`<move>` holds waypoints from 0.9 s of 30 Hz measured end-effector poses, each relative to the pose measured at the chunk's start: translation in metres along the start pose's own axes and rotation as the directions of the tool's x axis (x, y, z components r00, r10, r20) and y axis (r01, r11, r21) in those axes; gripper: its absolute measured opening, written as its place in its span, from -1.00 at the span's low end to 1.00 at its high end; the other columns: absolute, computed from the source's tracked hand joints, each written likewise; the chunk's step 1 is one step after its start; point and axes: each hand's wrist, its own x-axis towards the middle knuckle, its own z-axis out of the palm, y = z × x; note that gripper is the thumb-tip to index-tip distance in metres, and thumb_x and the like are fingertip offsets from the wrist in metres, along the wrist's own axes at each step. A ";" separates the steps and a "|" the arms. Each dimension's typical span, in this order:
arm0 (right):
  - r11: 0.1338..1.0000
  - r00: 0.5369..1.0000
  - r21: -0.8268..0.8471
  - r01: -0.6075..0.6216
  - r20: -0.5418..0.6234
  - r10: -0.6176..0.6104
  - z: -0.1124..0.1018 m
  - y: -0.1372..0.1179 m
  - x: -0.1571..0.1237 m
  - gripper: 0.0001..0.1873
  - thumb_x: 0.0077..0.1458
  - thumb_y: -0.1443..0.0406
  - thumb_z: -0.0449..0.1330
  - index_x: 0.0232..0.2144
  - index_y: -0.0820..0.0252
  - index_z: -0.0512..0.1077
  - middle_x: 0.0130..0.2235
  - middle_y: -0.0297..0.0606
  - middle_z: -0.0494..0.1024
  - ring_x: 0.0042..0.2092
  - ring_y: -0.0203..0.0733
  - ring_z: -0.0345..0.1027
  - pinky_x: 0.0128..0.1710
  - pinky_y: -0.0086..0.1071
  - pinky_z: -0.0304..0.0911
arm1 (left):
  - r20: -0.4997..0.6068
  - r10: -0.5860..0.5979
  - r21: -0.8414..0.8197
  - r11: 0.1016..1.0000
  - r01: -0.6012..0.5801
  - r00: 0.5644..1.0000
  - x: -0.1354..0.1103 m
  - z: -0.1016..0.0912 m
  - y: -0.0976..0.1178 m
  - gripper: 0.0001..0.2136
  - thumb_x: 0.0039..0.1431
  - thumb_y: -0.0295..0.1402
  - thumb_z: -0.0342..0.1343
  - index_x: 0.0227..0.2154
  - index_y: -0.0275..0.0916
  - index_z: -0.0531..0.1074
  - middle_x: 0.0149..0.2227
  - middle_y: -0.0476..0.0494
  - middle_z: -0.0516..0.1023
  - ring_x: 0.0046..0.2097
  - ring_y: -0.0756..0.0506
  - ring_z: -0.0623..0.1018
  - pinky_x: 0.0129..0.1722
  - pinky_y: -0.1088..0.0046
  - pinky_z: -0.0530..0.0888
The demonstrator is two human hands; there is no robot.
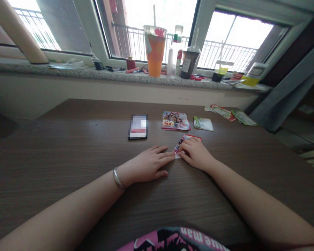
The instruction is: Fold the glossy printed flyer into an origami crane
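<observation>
A colourful printed leaflet [192, 136] lies on the brown table, its middle hidden under my right hand [196, 153]. The fingers of that hand are curled and closed on the paper, with the thumb near its lower edge. From the other side, my left hand [153, 164] lies palm down with its fingers spread, the fingertips touching the leaflet's lower left corner. A silver bangle [117, 177] circles the left wrist. Just beyond the hands sit a stack of printed leaflets [176, 121] and a smaller green and white paper [203, 123].
A phone with a blurred screen [138, 127] lies left of the stack. More folded papers [223, 113] are at the table's far right. Along the windowsill [94, 77] stand an orange drink cup [155, 52], a dark drink cup [189, 62], bottles and small items.
</observation>
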 end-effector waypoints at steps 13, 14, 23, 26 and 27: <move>0.991 0.995 0.088 -0.103 0.016 0.102 0.009 0.007 0.004 -0.85 0.15 0.23 0.17 -0.42 0.17 0.39 -0.29 -0.23 0.51 -0.17 -0.11 0.32 -0.12 -0.25 0.12 | -0.047 0.021 -0.018 1.000 -0.022 0.999 0.004 -0.007 0.003 -0.55 0.23 -0.27 0.09 0.16 -0.20 0.27 0.11 -0.20 0.43 0.15 -0.22 0.37 0.14 0.18 0.32; 0.990 0.994 0.085 -0.109 0.020 0.108 0.009 0.007 0.004 -0.85 0.16 0.23 0.17 -0.43 0.17 0.39 -0.29 -0.23 0.51 -0.17 -0.10 0.32 -0.12 -0.25 0.12 | -0.047 0.021 -0.018 1.000 -0.022 0.999 0.005 -0.007 0.003 -0.56 0.23 -0.27 0.09 0.16 -0.21 0.28 0.12 -0.21 0.43 0.15 -0.22 0.37 0.14 0.18 0.32; 0.988 0.990 0.065 -0.139 0.049 0.136 0.008 0.005 0.006 -0.85 0.16 0.26 0.16 -0.43 0.17 0.36 -0.29 -0.23 0.50 -0.17 -0.11 0.31 -0.16 -0.28 0.13 | -0.041 0.013 -0.021 1.000 -0.013 0.999 0.006 -0.008 0.004 -0.57 0.23 -0.26 0.09 0.14 -0.24 0.29 0.10 -0.20 0.43 0.14 -0.21 0.37 0.14 0.19 0.33; 0.989 0.990 0.060 -0.136 0.041 0.134 0.009 0.005 0.007 -0.85 0.16 0.26 0.16 -0.44 0.17 0.35 -0.30 -0.23 0.49 -0.18 -0.11 0.31 -0.16 -0.28 0.13 | -0.033 0.014 0.003 1.000 -0.014 0.999 0.006 -0.007 0.004 -0.58 0.23 -0.26 0.08 0.13 -0.25 0.29 0.10 -0.19 0.44 0.14 -0.22 0.38 0.13 0.19 0.34; 0.989 0.990 0.058 -0.134 0.038 0.132 0.009 0.005 0.007 -0.85 0.16 0.27 0.16 -0.45 0.17 0.35 -0.31 -0.23 0.48 -0.18 -0.11 0.30 -0.16 -0.28 0.14 | -0.032 0.014 0.013 1.000 -0.013 0.999 0.006 -0.007 0.004 -0.58 0.23 -0.26 0.08 0.13 -0.25 0.29 0.09 -0.19 0.45 0.13 -0.22 0.38 0.12 0.19 0.35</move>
